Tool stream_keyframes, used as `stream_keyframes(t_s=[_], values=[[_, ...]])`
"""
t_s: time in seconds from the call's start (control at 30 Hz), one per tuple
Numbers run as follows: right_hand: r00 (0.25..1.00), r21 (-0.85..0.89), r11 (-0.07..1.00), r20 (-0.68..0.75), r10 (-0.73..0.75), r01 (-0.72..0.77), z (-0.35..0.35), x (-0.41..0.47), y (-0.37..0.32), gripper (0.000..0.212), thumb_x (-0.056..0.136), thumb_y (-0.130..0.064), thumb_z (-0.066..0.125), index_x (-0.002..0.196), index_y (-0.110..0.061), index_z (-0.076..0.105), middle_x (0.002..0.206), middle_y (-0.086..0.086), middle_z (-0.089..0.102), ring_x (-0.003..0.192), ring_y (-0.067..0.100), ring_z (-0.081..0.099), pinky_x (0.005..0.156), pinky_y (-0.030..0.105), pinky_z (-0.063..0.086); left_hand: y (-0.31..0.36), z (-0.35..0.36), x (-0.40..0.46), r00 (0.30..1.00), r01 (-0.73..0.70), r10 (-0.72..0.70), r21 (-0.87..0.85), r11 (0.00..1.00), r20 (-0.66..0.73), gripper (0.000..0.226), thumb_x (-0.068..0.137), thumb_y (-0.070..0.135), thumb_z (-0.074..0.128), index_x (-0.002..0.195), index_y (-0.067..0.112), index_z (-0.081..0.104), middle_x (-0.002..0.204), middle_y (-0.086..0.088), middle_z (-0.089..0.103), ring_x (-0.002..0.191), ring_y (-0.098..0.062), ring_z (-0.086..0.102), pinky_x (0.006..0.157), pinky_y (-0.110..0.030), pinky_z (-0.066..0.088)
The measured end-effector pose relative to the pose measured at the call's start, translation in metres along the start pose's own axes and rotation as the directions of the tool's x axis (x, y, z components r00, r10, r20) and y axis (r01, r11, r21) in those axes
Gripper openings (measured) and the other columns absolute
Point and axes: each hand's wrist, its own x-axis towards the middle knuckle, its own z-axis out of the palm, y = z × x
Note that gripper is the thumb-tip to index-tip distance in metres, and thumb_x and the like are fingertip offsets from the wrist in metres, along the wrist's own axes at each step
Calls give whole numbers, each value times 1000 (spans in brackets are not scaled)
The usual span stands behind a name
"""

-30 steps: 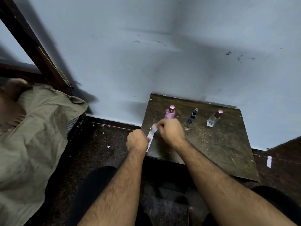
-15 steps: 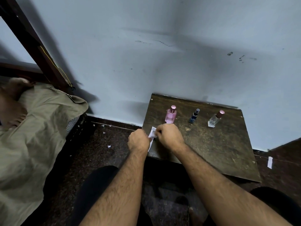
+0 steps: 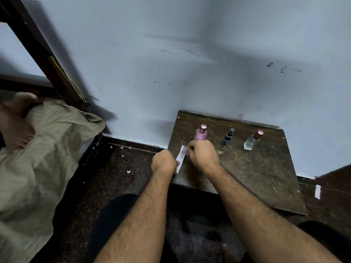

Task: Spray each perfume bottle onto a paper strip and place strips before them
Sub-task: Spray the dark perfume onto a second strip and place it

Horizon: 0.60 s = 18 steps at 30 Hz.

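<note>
Now both hands pinch paper strip [image 3: 180, 158] over table [image 3: 266, 177] edge: left hand [image 3: 164, 162] near end, right hand [image 3: 203, 155] far end (probably to separate one). Pink bottle [image 3: 201, 133] just behind, blue bottle [image 3: 228, 137] and clear bottle [image 3: 253, 140] aligned beside, unsprayed.

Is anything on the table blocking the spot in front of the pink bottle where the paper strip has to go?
Nothing visible does. The white paper strip is pinched by both the left hand and right hand just before the pink perfume bottle; the dark wooden table there shows only the hands.
</note>
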Motion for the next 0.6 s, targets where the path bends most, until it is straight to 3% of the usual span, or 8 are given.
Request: stream_keyframes(t_s=[0.17, 0.27, 0.43, 0.5, 0.6], values=[[1000, 54, 998, 24, 13, -14, 3, 2, 1, 14, 92, -26, 61, 94, -18, 73, 91, 1, 72, 83, 17, 65, 77, 32, 54, 6, -4, 6, 997, -48, 45, -50, 998, -59, 28, 85, 42, 70, 95, 15, 71, 100, -8, 71, 101, -29, 64, 76, -31, 49], [1000, 61, 998, 23, 16, -17, 3, 1, 1, 14, 91, -27, 63, 93, -18, 73, 91, 1, 72, 82, 16, 64, 78, 33, 55, 9, 2, 3, 990, -103, 97, -62, 993, -101, 26, 84, 43, 71, 86, 16, 68, 93, -7, 71, 94, -27, 64, 71, -30, 47], [999, 57, 998, 33, 10, -12, 1, 1, 2, 14, 92, -25, 62, 92, -18, 73, 90, 1, 72, 79, 15, 63, 73, 30, 52, 12, 10, -2, 996, -68, 67, -4, 998, -65, 30, 82, 44, 70, 89, 15, 69, 81, -5, 73, 83, -24, 69, 74, -33, 57], [999, 53, 999, 35, 4, -6, 0, 0, 2, 13, 92, -22, 61, 92, -17, 73, 89, 0, 71, 76, 13, 59, 70, 26, 47, 11, 8, -6, 999, -42, 42, 14, 999, 0, 26, 81, 40, 73, 85, 14, 70, 71, -1, 72, 70, -15, 69, 61, -26, 56], [998, 30, 1000, 62, -3, 1, 1, -3, 2, 11, 90, -21, 62, 89, -17, 73, 88, -1, 70, 74, 13, 57, 70, 26, 46, 5, 7, -9, 995, 5, -3, -11, 1000, 105, 22, 86, 32, 71, 79, 11, 69, 57, 4, 63, 32, 1, 52, 30, -14, 33]])
